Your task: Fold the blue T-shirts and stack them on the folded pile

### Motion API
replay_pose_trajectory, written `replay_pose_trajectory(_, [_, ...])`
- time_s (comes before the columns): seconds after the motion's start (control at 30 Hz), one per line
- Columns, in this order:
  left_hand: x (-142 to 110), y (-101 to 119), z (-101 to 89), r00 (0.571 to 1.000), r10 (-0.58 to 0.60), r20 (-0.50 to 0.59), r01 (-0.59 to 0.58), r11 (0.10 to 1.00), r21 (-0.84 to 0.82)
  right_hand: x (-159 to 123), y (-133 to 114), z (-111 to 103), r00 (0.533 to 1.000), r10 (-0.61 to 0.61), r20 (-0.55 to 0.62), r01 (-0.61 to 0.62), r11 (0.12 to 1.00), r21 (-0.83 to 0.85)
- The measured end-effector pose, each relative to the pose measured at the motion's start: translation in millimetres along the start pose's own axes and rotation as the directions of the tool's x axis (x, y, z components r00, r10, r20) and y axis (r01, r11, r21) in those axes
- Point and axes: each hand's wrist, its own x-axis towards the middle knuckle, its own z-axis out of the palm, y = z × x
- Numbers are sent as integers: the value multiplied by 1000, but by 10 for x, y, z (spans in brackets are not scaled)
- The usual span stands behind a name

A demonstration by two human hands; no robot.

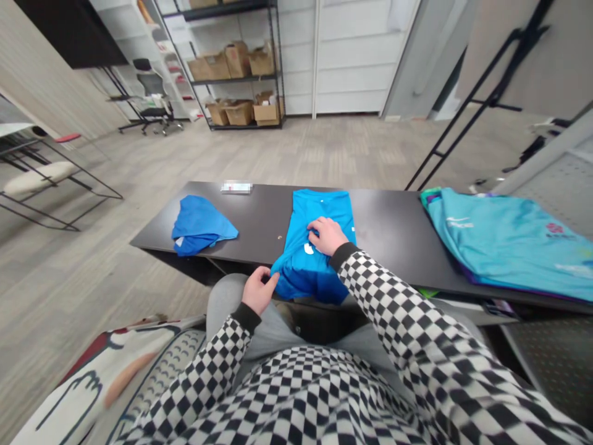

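Right hand (327,236) palm-down on bright blue cotton T-shirt (319,238), forearm angled forward, fingers curled on fabric, grip unclear. Left hand (259,292) at shirt's near-left edge, fingers narrow, pinching cloth. Shirt partly folded, near edge of matte black rectangular table (262,219).

Cardboard boxes (225,65) sit on a black metal shelving unit (236,81) against white panelled doors (352,59) in a room floored with grey carpet tile (301,148). A black office chair (151,99) stands by a beige wall (41,74), a cream-cushioned, black-framed seat (39,179) is at left, and a black metal frame (491,105) leans at right.
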Motion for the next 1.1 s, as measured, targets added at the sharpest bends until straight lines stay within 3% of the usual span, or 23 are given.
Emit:
replay_pose_trajectory(0.13, [-217, 400, -185, 983, 185, 3, -181, 960, 214, 41, 80, 51, 999, -12, -32, 14, 999, 45])
replay_pose_trajectory(0.23, [-425, 622, -85, 968, 228, 104, -250, 912, 324, 64, 104, 74, 998, -15, -54, 19, 997, 75])
replay_pose_trajectory(0.3, [-534, 631, 91, 942, 216, 256, -299, 888, 350, 71, 118, 86, 997, -14, -70, 20, 996, 86])
replay_pose_trajectory(0.37, [-597, 525, 277, 876, 145, 460, -321, 886, 333, 77, 134, 94, 997, -12, -77, 20, 995, 99])
replay_pose_trajectory(0.43, [-611, 358, 397, 812, 49, 582, -283, 905, 319, 80, 150, 97, 997, -15, -77, 24, 993, 117])
replay_pose_trajectory(0.47, [-601, 279, 418, 818, 14, 575, -239, 918, 317, 81, 158, 97, 997, -20, -78, 30, 992, 126])
replay_pose_trajectory(0.5, [-582, 215, 413, 854, -2, 520, -187, 932, 311, 82, 164, 96, 997, -26, -79, 37, 990, 134])
replay_pose_trajectory(0.6, [-484, 177, 289, 976, 32, 217, -83, 969, 232, 80, 178, 95, 995, -42, -89, 55, 987, 154])
replay_pose_trajectory(0.67, [-409, 287, 204, 990, 100, 102, -119, 970, 211, 79, 183, 96, 994, -44, -98, 59, 985, 161])
replay_pose_trajectory(0.8, [-280, 668, 259, 954, 216, 206, -281, 884, 374, 80, 193, 105, 991, -40, -124, 62, 983, 174])
replay_pose_trajectory(0.9, [-201, 905, 444, 948, 146, 283, -282, 797, 534, 86, 205, 115, 990, -36, -140, 60, 983, 172])
replay_pose_trajectory(1.1, [-146, 1014, 647, 948, 92, 305, -279, 703, 654, 94, 208, 131, 991, -22, -135, 44, 985, 166])
